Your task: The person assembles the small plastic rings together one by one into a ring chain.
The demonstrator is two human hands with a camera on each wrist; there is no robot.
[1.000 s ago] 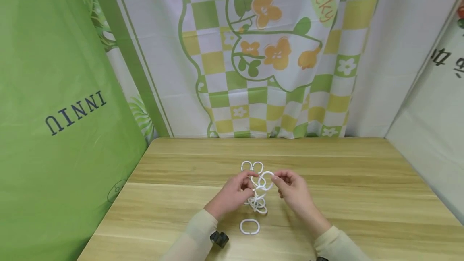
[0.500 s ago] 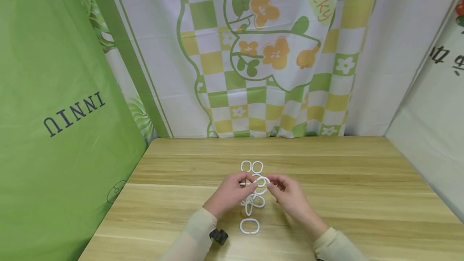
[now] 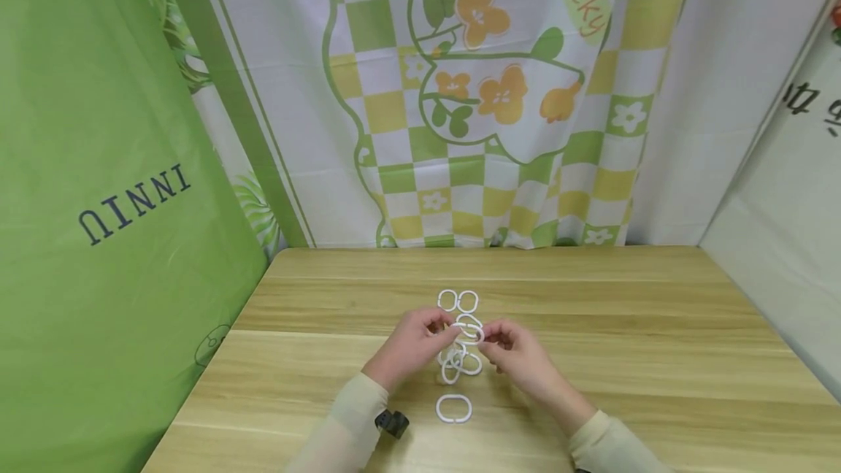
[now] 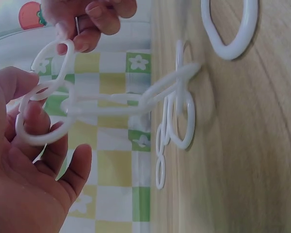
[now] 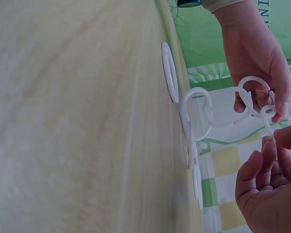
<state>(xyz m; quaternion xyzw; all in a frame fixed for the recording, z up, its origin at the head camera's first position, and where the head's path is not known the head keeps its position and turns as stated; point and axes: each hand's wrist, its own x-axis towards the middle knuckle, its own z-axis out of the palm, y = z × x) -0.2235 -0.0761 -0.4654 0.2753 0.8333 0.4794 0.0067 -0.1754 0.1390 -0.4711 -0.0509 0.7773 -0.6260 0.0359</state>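
In the head view my left hand (image 3: pixel 410 345) pinches the top link of a short chain of white plastic C-shaped links. That link (image 4: pixel 44 141) shows near the fingers in the left wrist view, and the linked chain (image 4: pixel 106 112) slants from it down to the table. My right hand (image 3: pixel 525 360) pinches one more white link (image 4: pixel 68 60) between thumb and index finger. The two links cross at the left fingertips; whether they are hooked together I cannot tell for sure. Lower chain links (image 3: pixel 450 382) lie bunched on the wood between the hands.
One loose oval link (image 3: pixel 471 409) lies nearer the person. Two more links (image 3: pixel 439 301) sit side by side beyond the hands, another partly behind the fingers. The wooden table (image 3: pixel 624 312) ends at a checked curtain (image 3: pixel 427 203); green cloth (image 3: pixel 131 130) hangs at the left.
The right hand's link has moved left and tilted flatter, now overlapping the link at the left fingertips. The hanging chain has shifted slightly left. The loose links have stayed put.
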